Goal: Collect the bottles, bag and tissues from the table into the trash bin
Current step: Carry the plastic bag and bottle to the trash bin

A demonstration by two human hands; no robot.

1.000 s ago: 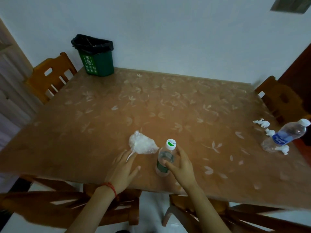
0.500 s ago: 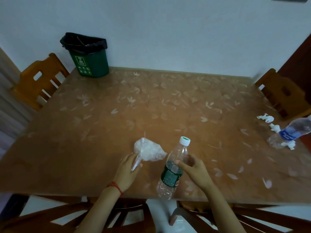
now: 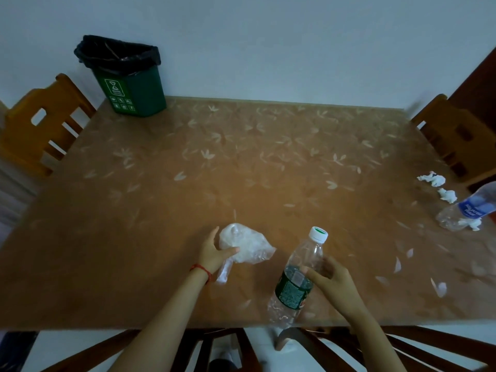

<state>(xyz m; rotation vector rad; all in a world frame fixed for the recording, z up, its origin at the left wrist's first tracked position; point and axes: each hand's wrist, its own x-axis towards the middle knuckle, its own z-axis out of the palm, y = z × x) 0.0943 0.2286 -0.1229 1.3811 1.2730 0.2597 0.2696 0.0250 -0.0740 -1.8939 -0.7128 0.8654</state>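
A leaf-patterned table (image 3: pixel 241 162) stands against a white wall with a chair at each side, and it carries one green bin (image 3: pixel 131 89) at the far left corner, two bottles, one clear bag (image 3: pixel 245 247) and three tissue wads (image 3: pixel 432 179) at the right edge. Half a second ago the left hand (image 3: pixel 214 253) only touched the bag's tail; now its fingers curl round the bag, while the right hand (image 3: pixel 335 283) grips the green-label bottle (image 3: pixel 298 280), tilted and lifted off the table. The blue-label bottle (image 3: pixel 467 210) lies among the tissues; neither label's writing is legible, nor the white symbols on the bin.
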